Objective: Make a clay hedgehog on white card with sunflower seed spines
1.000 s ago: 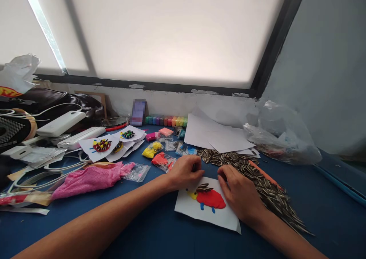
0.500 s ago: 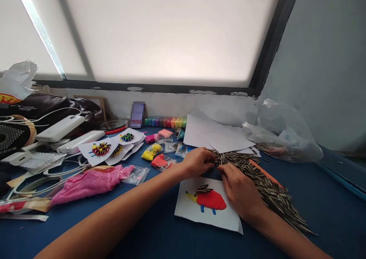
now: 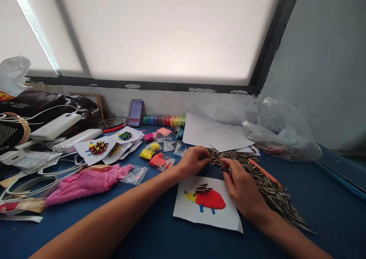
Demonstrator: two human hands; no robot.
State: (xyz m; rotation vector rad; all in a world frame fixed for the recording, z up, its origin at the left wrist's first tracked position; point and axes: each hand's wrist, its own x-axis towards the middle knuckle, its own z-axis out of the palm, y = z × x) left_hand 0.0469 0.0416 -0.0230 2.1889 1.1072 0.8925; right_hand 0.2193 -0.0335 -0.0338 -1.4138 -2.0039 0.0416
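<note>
My left hand (image 3: 197, 160) is at the near-left edge of a pile of striped sunflower seeds (image 3: 271, 190), its fingers pinched together; what they hold is too small to make out. Close by on the right, my right hand (image 3: 243, 188) has thumb and fingers closed on what looks like a sunflower seed at the fingertips. Below both hands lies a white paper (image 3: 208, 220) bearing a flat clay hedgehog (image 3: 211, 200) with a red body, yellow snout and blue legs. Several seeds (image 3: 203, 189) stand in its back just behind the head.
Left, white cards (image 3: 85, 158) carry seed-and-clay animals, beside a pink cloth (image 3: 85, 182), cables and white power banks (image 3: 65, 126). Bags of coloured clay (image 3: 150, 151) lie mid-table. Behind are blank sheets (image 3: 211, 131), a phone (image 3: 135, 113) and a clear plastic bag (image 3: 286, 137).
My right hand has turned slightly, its fingertips lifting from the seeds. My left hand stays at the pile's edge, its fingers shifted a little. The view has shifted slightly.
</note>
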